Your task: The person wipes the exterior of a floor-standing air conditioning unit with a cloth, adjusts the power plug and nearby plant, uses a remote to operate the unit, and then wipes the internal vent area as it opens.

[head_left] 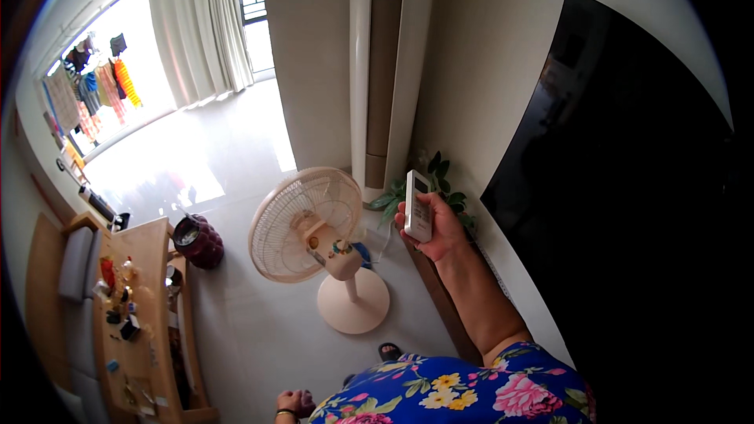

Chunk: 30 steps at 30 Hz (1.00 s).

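Note:
A white remote control [419, 216] with a small dark display is held upright in my right hand [444, 228]. My fingers wrap around its body, and the arm reaches forward past the television. Ahead of the remote stands a tall white floor air conditioner [379, 71] with a brown front strip. Down by my waist, next to my blue floral clothing [440, 389], my left hand [294, 402] hangs with curled fingers and a band at the wrist. Whether something lies in its fingers is hidden.
A cream pedestal fan [353, 306] stands on the floor before me. A large black television [613, 188] is at the right, and a green plant [440, 173] grows beside the air conditioner. Left are a cluttered wooden table [157, 267], a purple stool-like object [200, 242] and a sofa [76, 263].

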Each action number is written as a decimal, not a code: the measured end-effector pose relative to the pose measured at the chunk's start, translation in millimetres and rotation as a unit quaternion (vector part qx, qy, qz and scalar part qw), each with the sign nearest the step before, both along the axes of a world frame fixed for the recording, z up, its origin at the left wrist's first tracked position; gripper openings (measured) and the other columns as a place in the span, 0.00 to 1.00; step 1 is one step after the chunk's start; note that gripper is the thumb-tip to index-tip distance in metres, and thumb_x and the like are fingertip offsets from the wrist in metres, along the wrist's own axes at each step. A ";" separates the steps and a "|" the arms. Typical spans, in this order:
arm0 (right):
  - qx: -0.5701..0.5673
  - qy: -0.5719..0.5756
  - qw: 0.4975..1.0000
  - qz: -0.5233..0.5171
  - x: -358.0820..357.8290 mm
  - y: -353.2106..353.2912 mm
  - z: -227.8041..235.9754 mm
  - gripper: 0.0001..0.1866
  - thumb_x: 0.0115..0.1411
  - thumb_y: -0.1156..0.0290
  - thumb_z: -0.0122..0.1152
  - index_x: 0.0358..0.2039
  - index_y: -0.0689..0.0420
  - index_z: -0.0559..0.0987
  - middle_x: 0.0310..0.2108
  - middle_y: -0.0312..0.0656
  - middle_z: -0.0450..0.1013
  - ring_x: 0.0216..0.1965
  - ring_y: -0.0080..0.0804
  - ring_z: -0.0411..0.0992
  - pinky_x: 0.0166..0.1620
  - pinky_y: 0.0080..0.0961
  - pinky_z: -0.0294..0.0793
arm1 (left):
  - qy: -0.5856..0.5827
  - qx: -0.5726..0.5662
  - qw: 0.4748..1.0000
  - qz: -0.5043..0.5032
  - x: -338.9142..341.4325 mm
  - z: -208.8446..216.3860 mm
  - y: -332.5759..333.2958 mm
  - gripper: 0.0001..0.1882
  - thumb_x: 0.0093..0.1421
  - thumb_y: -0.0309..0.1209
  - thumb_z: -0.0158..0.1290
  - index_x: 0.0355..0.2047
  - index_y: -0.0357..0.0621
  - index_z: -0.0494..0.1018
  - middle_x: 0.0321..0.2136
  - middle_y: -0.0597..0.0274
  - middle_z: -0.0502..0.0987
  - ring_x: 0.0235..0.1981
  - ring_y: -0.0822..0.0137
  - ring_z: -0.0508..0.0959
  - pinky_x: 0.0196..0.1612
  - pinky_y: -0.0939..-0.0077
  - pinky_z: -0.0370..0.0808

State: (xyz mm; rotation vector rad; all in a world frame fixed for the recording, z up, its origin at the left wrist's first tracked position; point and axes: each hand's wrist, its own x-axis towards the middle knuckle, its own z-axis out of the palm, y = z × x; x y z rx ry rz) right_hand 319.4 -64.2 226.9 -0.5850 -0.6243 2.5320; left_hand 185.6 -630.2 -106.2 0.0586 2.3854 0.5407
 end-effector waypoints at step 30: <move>0.242 -0.131 0.959 -0.065 5.2 -37.9 -15.6 0.19 0.56 0.73 0.57 0.49 0.59 0.71 0.37 0.48 0.77 0.31 0.36 0.79 0.37 0.32 0.81 | -0.006 0.010 0.999 -0.051 19.1 56.0 7.6 0.19 0.53 0.40 0.55 0.28 0.29 0.74 0.27 0.43 0.80 0.29 0.53 0.81 0.34 0.64 0.78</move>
